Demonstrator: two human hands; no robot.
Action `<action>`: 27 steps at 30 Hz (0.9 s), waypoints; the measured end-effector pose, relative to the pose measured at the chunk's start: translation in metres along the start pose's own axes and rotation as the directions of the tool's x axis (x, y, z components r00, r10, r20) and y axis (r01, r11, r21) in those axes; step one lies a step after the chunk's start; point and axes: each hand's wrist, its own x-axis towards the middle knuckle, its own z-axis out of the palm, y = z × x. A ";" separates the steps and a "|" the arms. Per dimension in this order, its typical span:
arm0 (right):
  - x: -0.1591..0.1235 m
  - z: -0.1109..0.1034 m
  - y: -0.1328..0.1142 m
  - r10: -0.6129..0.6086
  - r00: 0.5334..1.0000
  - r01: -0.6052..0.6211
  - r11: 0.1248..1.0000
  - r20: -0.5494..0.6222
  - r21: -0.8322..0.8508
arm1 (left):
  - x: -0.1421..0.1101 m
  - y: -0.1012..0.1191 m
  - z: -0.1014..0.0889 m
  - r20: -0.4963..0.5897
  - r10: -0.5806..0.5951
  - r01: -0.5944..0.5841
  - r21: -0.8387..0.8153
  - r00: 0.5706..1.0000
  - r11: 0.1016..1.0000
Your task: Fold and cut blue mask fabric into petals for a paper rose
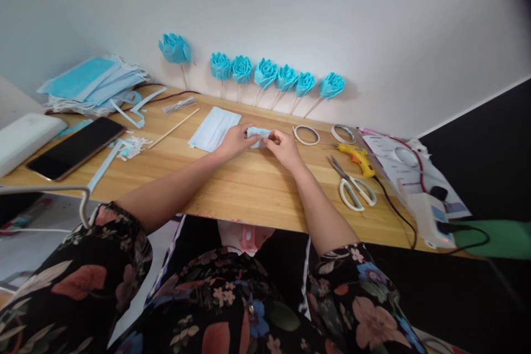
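Note:
Between my two hands, just above the wooden table (249, 193), is a folded piece of light blue face mask fabric (258, 133). My left hand (237, 141) pinches its left end, and my right hand (282, 148) grips the right end with thumb and fingers. Flat beside my left hand lies a pale blue face mask (214, 126) without visible ear loops. A thin wooden stick (174, 128) rests further left, near a small clear packet (178, 105). Right of my hands sits a roll of tape (306, 135).
Several blue fabric flowers on sticks (265, 73) lean against the wall. A mask pile (95, 83), phone (78, 148), white box (29, 141) and scraps (135, 146) occupy the left. Scissors (352, 185), a yellow glue gun (355, 159), another tape roll (343, 133) and a power strip (431, 220) are right.

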 end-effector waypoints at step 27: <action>-0.004 -0.004 -0.018 -0.186 0.959 0.180 0.983 -0.213 -0.047 | -0.001 0.000 0.007 0.245 -0.215 0.326 -0.716 0.945 0.617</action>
